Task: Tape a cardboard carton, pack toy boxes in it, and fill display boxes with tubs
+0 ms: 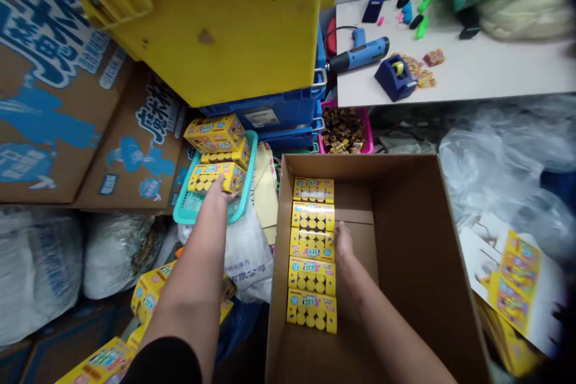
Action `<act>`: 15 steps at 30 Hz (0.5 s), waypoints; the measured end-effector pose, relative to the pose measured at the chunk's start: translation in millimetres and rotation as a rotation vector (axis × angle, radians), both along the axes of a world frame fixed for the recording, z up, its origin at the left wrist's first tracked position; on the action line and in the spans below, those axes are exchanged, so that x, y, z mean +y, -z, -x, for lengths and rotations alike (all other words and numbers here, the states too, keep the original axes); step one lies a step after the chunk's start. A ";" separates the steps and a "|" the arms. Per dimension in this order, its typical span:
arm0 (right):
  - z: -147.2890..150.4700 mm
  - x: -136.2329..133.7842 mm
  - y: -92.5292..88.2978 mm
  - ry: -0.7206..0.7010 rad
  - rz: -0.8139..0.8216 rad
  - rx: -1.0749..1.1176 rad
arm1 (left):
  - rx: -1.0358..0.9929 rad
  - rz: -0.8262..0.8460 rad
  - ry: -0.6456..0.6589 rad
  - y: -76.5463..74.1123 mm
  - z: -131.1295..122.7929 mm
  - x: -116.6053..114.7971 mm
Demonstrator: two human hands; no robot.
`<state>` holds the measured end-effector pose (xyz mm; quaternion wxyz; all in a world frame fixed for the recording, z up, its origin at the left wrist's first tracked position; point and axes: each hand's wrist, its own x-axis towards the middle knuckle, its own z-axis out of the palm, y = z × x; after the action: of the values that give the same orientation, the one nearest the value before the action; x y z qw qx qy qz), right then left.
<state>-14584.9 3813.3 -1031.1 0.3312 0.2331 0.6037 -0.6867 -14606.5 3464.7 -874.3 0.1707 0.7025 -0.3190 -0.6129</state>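
My left hand point(224, 187) is at a turquoise basket point(183, 213), its fingers closed around the near end of a yellow box point(202, 177) with round yellow shapes in its front. Two similar boxes are behind it in the basket, the rear yellow box point(215, 134) highest. Inside a large open carton point(407, 240), several yellow boxes point(312, 276) form a column along the left wall. My right hand point(344, 241) is in the carton, right beside the middle yellow box point(311, 244). Its fingers are blurred and partly hidden.
Stacked crates, a yellow crate point(234, 30) on top, rise behind the basket. A white table point(477, 72) at the back bears a blue heat gun point(366, 54) and a tape dispenser point(396, 78). Plastic bags point(486, 150) lie right; printed cartons point(130, 138) stand left.
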 end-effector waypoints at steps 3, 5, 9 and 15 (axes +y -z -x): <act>2.7 -3.8 -48.8 0.064 -0.094 -0.114 | 0.094 0.042 0.013 -22.1 -16.5 8.0; 5.4 -10.7 -92.5 -0.001 -0.079 -0.004 | 0.211 0.108 0.042 -46.7 -30.5 29.6; 2.7 -23.2 -177.3 -0.207 0.247 0.301 | 0.384 0.320 0.145 -98.8 -50.6 130.7; -10.1 6.6 -206.3 -0.162 0.338 0.302 | 0.358 0.165 0.362 -90.9 -45.1 312.8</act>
<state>-14574.7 3819.9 -824.8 0.3256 0.0200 0.5393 -0.7763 -14561.4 3777.5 -783.5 0.1685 0.4983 -0.4529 -0.7198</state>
